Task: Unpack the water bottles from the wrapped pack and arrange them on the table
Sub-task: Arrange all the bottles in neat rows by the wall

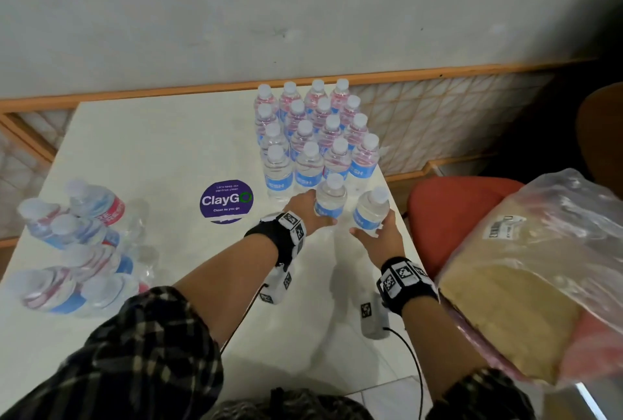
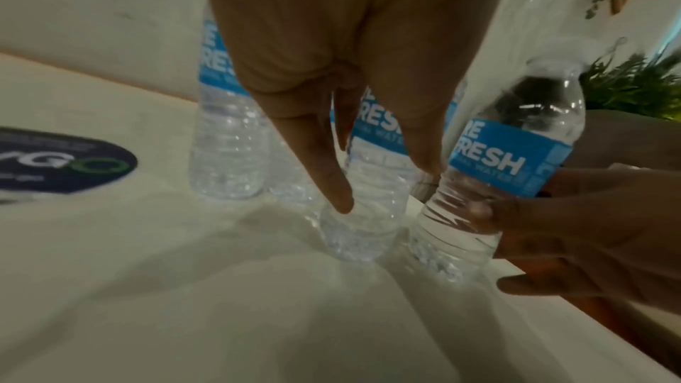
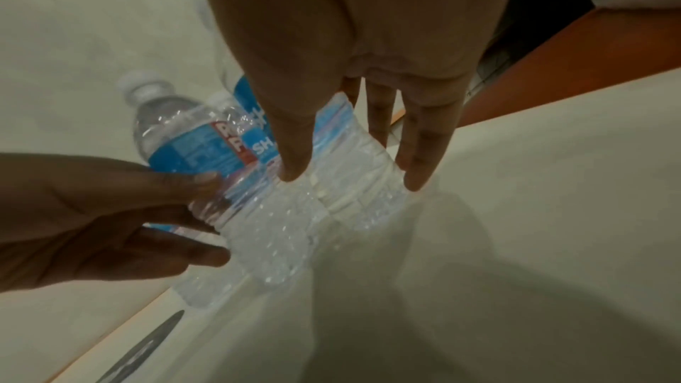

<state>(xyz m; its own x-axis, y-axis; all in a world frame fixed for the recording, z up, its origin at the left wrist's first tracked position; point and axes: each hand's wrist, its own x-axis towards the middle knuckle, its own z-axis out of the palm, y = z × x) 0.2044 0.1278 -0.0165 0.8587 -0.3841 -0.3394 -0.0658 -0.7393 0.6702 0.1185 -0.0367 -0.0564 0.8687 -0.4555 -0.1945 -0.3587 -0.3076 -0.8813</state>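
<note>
A person sets two water bottles down at the near end of a growing block of bottles (image 1: 313, 136) on a white table (image 1: 141, 149). The left hand (image 1: 303, 214) has thumb and fingers curled round the lower body of one bottle (image 1: 330, 198); the right hand (image 1: 379, 239) clamps a second bottle (image 1: 371, 210) the same way, low on its ribbed waist, just right of the first. Beyond the fingertips of both hands stand rows of upright, blue-labelled bottles, the nearest row almost touching the pair in hand. Whether either base has met the tabletop cannot be told. The step in hand appears to be starting a new front row; the next move likely calls for seating both bottles upright, easing the fingers off without nudging neighbours, then reaching well left of the left hand to the wrapped pack (image 1: 77, 251), which still holds several bottles lying on their sides. A purple ClayGo sticker (image 1: 226, 201) sits left of the left fingers. Right of the right hand are a red chair seat (image 1: 451, 210) and a clear plastic bag (image 1: 546, 251); a pale wall with orange trim lies behind.
</note>
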